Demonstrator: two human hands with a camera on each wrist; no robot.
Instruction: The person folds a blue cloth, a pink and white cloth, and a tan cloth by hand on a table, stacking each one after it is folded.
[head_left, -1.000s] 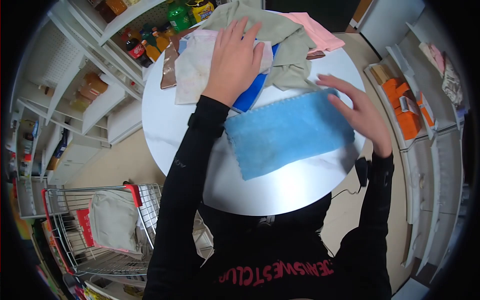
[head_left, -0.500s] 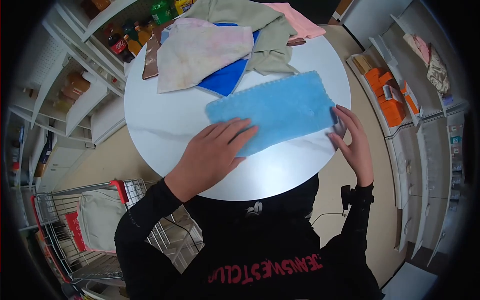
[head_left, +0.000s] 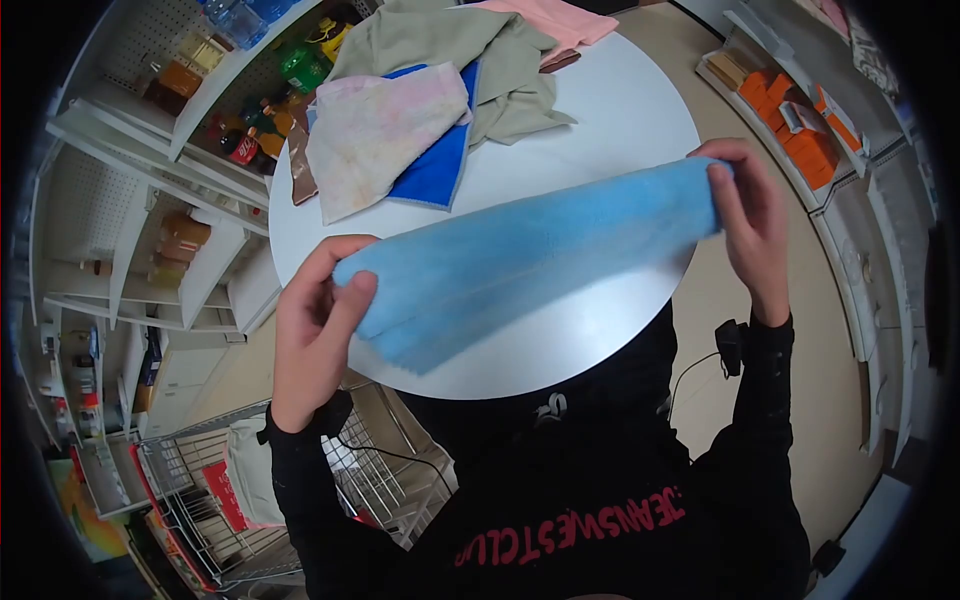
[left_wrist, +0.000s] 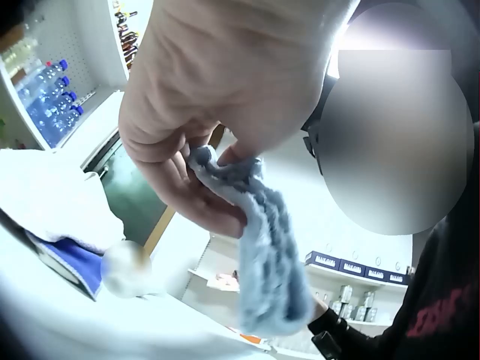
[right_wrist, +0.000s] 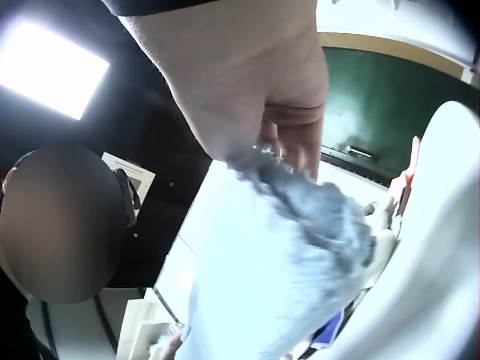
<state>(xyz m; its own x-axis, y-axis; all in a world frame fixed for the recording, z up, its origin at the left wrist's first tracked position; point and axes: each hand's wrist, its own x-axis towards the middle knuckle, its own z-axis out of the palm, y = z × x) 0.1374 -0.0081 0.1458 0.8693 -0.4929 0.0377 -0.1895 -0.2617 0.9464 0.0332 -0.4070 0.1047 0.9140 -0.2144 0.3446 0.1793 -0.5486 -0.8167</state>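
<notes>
A folded light-blue cloth (head_left: 540,250) is stretched between both hands over the near part of the round white table. My left hand (head_left: 318,325) pinches its left end between thumb and fingers; in the left wrist view the layered blue cloth (left_wrist: 270,255) hangs from the fingers of that hand (left_wrist: 217,97). The right hand (head_left: 750,220) grips the cloth's right end, thumb on the near side. In the right wrist view, fluffy layered edges of the cloth (right_wrist: 300,225) show below the right hand (right_wrist: 255,90).
On the table's (head_left: 630,100) far left lie a stained whitish cloth (head_left: 375,135), a blue cloth (head_left: 440,175), a grey-green cloth (head_left: 500,60) and a pink cloth (head_left: 560,22). A shopping cart (head_left: 190,490) stands at the lower left. Shelves line both sides.
Both hands have taken hold of the blue cloth's ends and raised it off the table. The cloth now looks longer and narrower. The left hand earlier moved back from the pile.
</notes>
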